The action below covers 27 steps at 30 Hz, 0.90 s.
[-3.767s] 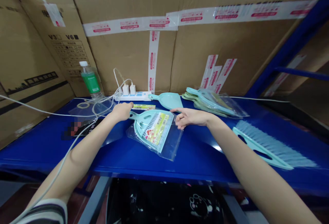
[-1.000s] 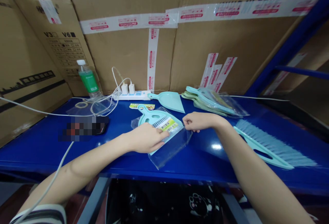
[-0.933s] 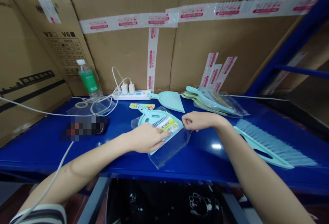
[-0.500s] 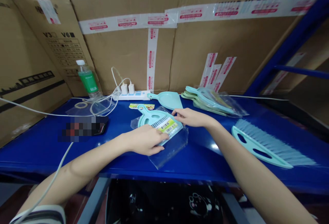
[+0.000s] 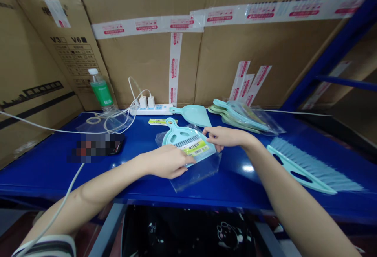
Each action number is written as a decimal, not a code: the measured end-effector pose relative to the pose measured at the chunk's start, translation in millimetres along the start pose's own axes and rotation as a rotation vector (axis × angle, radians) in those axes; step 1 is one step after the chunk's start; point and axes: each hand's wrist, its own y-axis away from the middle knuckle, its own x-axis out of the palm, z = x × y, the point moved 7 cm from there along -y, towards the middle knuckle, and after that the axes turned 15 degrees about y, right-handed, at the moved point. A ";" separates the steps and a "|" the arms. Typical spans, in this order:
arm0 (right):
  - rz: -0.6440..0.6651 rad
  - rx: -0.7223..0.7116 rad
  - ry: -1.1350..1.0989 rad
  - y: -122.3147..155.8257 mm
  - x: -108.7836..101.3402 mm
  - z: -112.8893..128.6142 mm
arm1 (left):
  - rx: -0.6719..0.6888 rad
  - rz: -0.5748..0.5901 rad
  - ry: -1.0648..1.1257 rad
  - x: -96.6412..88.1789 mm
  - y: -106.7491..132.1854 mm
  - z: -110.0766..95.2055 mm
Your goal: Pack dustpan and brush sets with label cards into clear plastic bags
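Observation:
A light-blue dustpan with a small brush and a yellow-green label card (image 5: 194, 147) lies in a clear plastic bag (image 5: 196, 174) on the blue table. My left hand (image 5: 167, 160) is palm down over its near left edge, forefinger on the label and thumb below, the other fingers mostly hidden. At the right edge, my right hand (image 5: 225, 137) has its fingers curled and pinched on the bagged dustpan. A loose light-blue dustpan (image 5: 196, 114) rests just behind. To the right of my right forearm lies a light-blue hand brush (image 5: 300, 172) with its bristles outward.
Bagged dustpans (image 5: 238, 115), green and blue, are stacked at the back right. A white power strip (image 5: 156, 110) with cables, a green-labelled bottle (image 5: 101, 92) and a blurred dark object (image 5: 97, 147) are on the left. Cardboard (image 5: 141, 60) walls the rear.
The bagged dustpan has shifted slightly right and turned a little, its handle swinging right. My right hand has moved right and slightly down with its edge; my left hand has barely moved.

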 end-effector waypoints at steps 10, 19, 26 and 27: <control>0.131 0.106 -0.103 10.7 5.0 -5.8 | 0.012 -0.015 0.030 -3.1 0.1 0.5; 0.136 0.123 -0.147 10.0 6.4 -12.0 | -0.012 -0.015 -0.027 -4.7 0.4 7.6; 0.140 0.111 -0.136 11.1 5.4 -8.8 | -0.044 -0.003 -0.028 -5.6 1.9 13.2; 0.140 0.112 -0.124 11.2 5.1 -8.3 | -0.045 -0.002 -0.022 -5.5 2.2 13.8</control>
